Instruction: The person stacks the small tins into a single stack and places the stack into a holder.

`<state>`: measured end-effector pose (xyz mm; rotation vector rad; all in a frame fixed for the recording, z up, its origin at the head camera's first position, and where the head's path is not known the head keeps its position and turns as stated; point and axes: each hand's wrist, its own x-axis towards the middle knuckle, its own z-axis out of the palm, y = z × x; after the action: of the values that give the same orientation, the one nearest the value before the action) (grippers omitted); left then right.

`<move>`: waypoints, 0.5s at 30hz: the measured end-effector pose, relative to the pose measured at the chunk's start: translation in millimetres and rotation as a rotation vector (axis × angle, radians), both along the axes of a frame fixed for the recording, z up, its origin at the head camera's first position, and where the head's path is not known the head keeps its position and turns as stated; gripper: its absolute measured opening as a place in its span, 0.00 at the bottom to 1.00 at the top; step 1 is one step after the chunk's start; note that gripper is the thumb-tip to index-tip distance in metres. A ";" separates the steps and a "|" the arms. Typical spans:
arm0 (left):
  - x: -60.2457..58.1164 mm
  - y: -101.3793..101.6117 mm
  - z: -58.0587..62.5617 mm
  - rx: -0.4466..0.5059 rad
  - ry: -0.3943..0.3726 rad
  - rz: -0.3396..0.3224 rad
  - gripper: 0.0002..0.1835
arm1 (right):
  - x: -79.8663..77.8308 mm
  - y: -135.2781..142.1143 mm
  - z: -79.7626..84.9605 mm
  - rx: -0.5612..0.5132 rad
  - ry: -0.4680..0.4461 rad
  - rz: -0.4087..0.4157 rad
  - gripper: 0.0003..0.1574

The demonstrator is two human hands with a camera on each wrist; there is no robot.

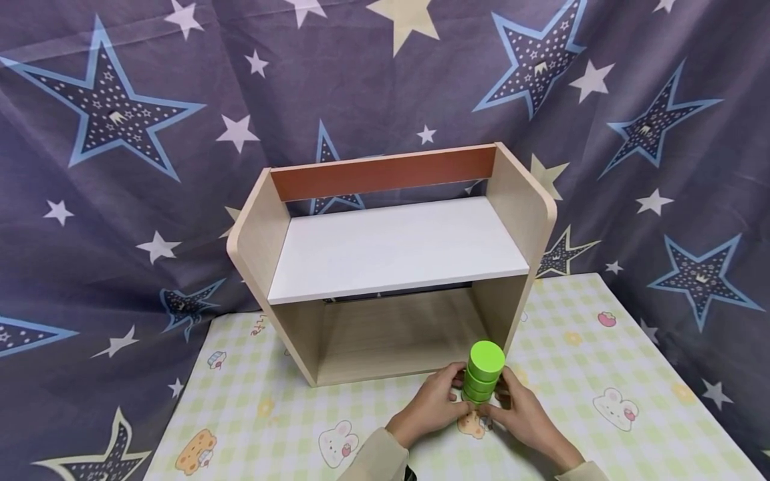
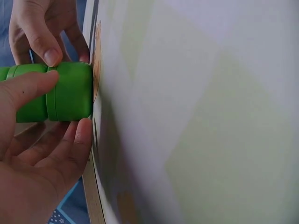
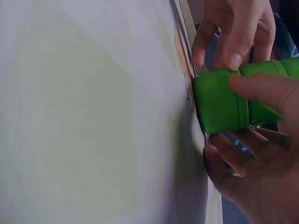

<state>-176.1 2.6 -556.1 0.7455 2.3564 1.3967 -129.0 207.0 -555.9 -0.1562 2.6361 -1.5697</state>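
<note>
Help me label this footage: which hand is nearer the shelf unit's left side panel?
Left. The left hand, holding the green stack, is in front and right of the left side panel; the right hand is farther right, on the stack's other side.

Table [image 1: 565, 381] with green-and-white checked cloth [image 1: 271, 437], bears [image 1: 195, 452] and bunnies [image 1: 615, 409] printed on it. On cloth: wooden shelf [image 1: 394, 334] with white board [image 1: 397, 247] across middle. Green stack [image 1: 484, 367] upright, just before shelf's right end.

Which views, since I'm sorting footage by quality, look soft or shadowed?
Head: fairly sharp, green cylinder stack brightest on top. Left wrist: checkered tablecloth soft, a blurry shadow on it. Right wrist: checkered tablecloth soft too, with a similar shadow.
</note>
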 end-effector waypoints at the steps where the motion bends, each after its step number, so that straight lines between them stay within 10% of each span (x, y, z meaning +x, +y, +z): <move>1: 0.1 -0.1 -0.2 0.000 0.001 0.000 0.35 | 0.3 0.0 -0.2 -0.001 0.002 0.000 0.43; 15: -0.1 -0.5 1.8 0.014 -0.036 0.011 0.36 | 0.6 -0.2 0.6 -0.016 0.005 -0.013 0.43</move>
<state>-176.1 2.2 -554.4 0.7058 2.3294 1.4206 -128.4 206.9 -555.4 -0.1447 2.6344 -1.5970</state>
